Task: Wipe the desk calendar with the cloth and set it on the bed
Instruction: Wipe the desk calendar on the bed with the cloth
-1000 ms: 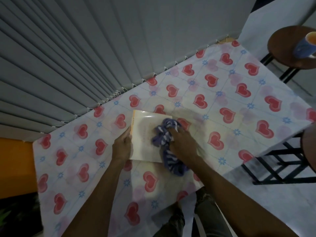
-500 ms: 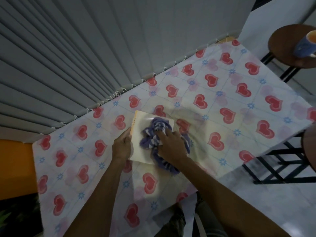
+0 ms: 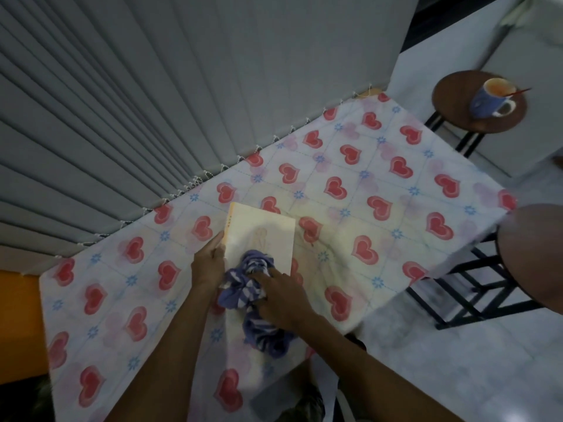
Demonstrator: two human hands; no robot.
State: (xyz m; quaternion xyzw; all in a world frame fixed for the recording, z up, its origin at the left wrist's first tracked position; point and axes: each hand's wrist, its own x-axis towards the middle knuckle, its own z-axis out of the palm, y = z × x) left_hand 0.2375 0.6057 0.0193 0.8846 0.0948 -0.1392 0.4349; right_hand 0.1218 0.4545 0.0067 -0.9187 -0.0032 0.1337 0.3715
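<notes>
Your white heart-printed tablecloth (image 3: pixel 380 178) covers the table, whose 11 o'clock edge runs tight along the grey vertical blinds (image 3: pixel 152 86); open cloth lies from 1 to 3 o'clock, ending at the drop beside the round brown stool (image 3: pixel 457 117), which carries a blue mug (image 3: pixel 487 102). The cream rectangular desk calendar (image 3: pixel 262 236) lies flat near the middle of the table, with a faint pale drawing on its face. Your left hand (image 3: pixel 208 264) grips its 9 o'clock edge, thumb on top and fingers pressed together. Your right hand (image 3: pixel 281 295) presses the bunched purple-and-white striped cloth (image 3: pixel 249 287) onto the calendar's 6 o'clock end, fingers curled over it.
</notes>
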